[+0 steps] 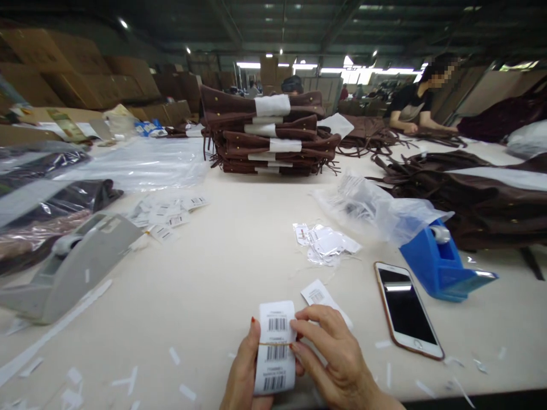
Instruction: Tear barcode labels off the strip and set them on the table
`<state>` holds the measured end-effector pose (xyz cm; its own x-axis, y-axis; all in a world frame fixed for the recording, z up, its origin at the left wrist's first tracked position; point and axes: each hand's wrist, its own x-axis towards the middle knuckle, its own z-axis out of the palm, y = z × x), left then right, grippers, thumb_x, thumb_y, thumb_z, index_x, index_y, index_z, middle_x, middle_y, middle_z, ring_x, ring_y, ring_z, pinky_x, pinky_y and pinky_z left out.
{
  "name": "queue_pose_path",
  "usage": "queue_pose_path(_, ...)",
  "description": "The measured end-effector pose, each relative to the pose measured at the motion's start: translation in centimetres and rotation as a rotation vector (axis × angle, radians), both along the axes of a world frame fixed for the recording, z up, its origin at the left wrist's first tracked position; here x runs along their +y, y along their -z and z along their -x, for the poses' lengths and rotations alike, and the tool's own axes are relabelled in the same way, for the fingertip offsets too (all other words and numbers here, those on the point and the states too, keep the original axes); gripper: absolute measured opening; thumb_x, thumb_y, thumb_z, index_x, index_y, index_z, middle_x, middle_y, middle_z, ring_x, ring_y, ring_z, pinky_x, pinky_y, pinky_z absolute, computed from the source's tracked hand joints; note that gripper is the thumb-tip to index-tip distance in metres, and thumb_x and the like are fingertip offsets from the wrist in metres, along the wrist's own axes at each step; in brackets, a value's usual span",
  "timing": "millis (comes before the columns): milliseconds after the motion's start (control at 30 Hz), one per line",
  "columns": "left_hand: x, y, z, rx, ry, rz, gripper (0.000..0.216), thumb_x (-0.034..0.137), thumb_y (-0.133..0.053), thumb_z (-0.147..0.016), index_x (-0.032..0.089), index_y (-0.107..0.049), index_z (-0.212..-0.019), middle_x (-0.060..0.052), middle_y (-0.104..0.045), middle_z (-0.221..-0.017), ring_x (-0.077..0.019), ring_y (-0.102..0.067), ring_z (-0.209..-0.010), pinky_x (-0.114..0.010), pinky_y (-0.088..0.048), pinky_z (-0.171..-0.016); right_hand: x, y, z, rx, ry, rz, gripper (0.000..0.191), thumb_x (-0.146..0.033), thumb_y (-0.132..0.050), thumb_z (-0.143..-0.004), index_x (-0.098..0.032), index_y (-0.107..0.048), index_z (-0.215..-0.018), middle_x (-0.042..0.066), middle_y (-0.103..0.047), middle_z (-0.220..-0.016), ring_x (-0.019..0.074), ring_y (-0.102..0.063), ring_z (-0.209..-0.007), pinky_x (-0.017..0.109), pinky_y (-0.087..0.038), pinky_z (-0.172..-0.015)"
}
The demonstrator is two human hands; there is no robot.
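Note:
My left hand (243, 373) grips a stack of white barcode labels (276, 347) bound by a thin rubber band, low in the middle of the view. My right hand (333, 356) pinches the right edge of the same stack with thumb and fingers. A loose barcode tag (318, 295) lies on the table just behind my right hand. Both hands hover over the pale table (222, 273) near its front edge.
A phone (405, 310) and a blue tape dispenser (444, 265) lie to the right, a grey tape dispenser (72, 265) to the left. White tags (325, 242), a plastic bag (376, 210), a stack of brown bags (271, 134) and a seated person (421, 99) are farther back.

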<state>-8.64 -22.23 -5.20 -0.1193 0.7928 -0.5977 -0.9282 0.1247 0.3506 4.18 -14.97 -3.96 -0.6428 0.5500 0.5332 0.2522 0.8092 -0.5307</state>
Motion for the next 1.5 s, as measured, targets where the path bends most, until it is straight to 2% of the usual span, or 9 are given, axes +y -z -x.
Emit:
queue_pose_path(233,0.1,0.0,-0.2,0.118,0.03,-0.005,0.036,0.044,-0.057,-0.074,0.011,-0.067,-0.083,-0.009,-0.068,-0.073,-0.0196,-0.062,-0.065,-0.031,-0.049,-0.063,-0.4,0.5,0.4,-0.08,-0.029,0.276,0.012,-0.009,-0.042,-0.081,-0.018,-0.049,-0.079,0.004,-0.052,-0.082,0.0164,-0.05,-0.079,0.031,-0.043,-0.067)
queue_pose_path(500,-0.3,-0.5,0.1,0.198,0.175,0.001,0.052,0.05,-0.042,-0.08,0.004,-0.065,-0.088,-0.018,-0.068,-0.082,-0.021,-0.062,-0.062,-0.03,-0.049,-0.055,0.3,0.5,-0.6,0.052,0.183,0.279,0.011,-0.015,-0.037,-0.086,-0.019,-0.044,-0.079,0.002,-0.049,-0.076,0.014,-0.049,-0.073,0.027,-0.041,-0.065)
queue_pose_path(633,-0.6,-0.3,0.7,0.222,0.177,-0.066,0.054,0.053,-0.045,-0.077,0.004,-0.065,-0.089,-0.019,-0.068,-0.084,-0.0217,-0.062,-0.065,-0.031,-0.05,-0.061,0.2,-0.9,-2.3,-0.164,-0.003,0.418,0.008,-0.018,-0.044,-0.084,-0.019,-0.047,-0.077,-0.001,-0.053,-0.071,0.0109,-0.051,-0.066,0.022,-0.041,-0.061)
queue_pose_path(767,-0.8,-0.2,0.9,0.284,0.179,-0.184,0.048,0.051,-0.06,-0.068,0.009,-0.065,-0.09,-0.019,-0.067,-0.092,-0.0227,-0.062,-0.069,-0.033,-0.049,-0.064,-0.5,-0.5,-3.2,-0.373,-0.107,0.349,0.008,-0.019,-0.058,-0.075,-0.018,-0.052,-0.069,-0.001,-0.059,-0.066,0.0116,-0.054,-0.062,0.022,-0.04,-0.057)
queue_pose_path(833,-0.9,-0.1,0.9,0.315,0.196,-0.221,0.047,0.05,-0.062,-0.066,0.009,-0.065,-0.089,-0.018,-0.068,-0.09,-0.0236,-0.062,-0.071,-0.034,-0.049,-0.066,-0.8,0.2,-3.4,-0.422,-0.132,0.325,0.006,-0.014,-0.055,-0.075,-0.018,-0.056,-0.071,0.0,-0.061,-0.067,0.0126,-0.056,-0.064,0.022,-0.041,-0.057)
queue_pose_path(1000,-0.9,0.0,0.8,0.351,0.197,-0.231,0.044,0.05,-0.061,-0.068,0.011,-0.065,-0.089,-0.018,-0.068,-0.091,-0.0258,-0.063,-0.075,-0.035,-0.048,-0.068,-0.8,0.8,-3.4,-0.393,-0.208,0.394,0.027,-0.008,-0.038,-0.08,-0.019,-0.059,-0.091,0.002,-0.067,-0.081,0.0124,-0.062,-0.073,0.02,-0.045,-0.064)
queue_pose_path(1233,-1.2,0.3,1.5,0.35,0.155,-0.161,0.043,0.048,-0.059,-0.07,0.011,-0.064,-0.092,-0.017,-0.068,-0.093,-0.0257,-0.063,-0.078,-0.034,-0.049,-0.07,-0.7,0.8,-3.6,-0.287,-0.03,0.39,0.012,-0.015,-0.045,-0.082,-0.019,-0.057,-0.081,0.001,-0.064,-0.073,0.0123,-0.06,-0.068,0.02,-0.046,-0.061)
queue_pose_path(1367,-1.4,0.3,1.9,0.355,0.108,-0.096,0.043,0.047,-0.058,-0.07,0.01,-0.063,-0.092,-0.017,-0.068,-0.092,-0.0266,-0.064,-0.076,-0.035,-0.05,-0.07,-1.0,1.4,-6.1,-0.157,0.077,0.355,0.01,-0.019,-0.05,-0.081,-0.019,-0.056,-0.089,0.003,-0.064,-0.079,0.0126,-0.061,-0.073,0.019,-0.048,-0.067)
queue_pose_path(1500,-1.1,0.1,1.8,0.337,0.12,-0.018,0.046,0.049,-0.061,-0.067,0.01,-0.063,-0.091,-0.018,-0.068,-0.093,-0.0287,-0.064,-0.079,-0.035,-0.051,-0.072,-1.9,2.5,-9.1,-0.068,0.317,0.338,0.007,-0.023,-0.054,-0.079,-0.019,-0.058,-0.084,0.002,-0.063,-0.074,0.0132,-0.06,-0.067,0.019,-0.049,-0.062)
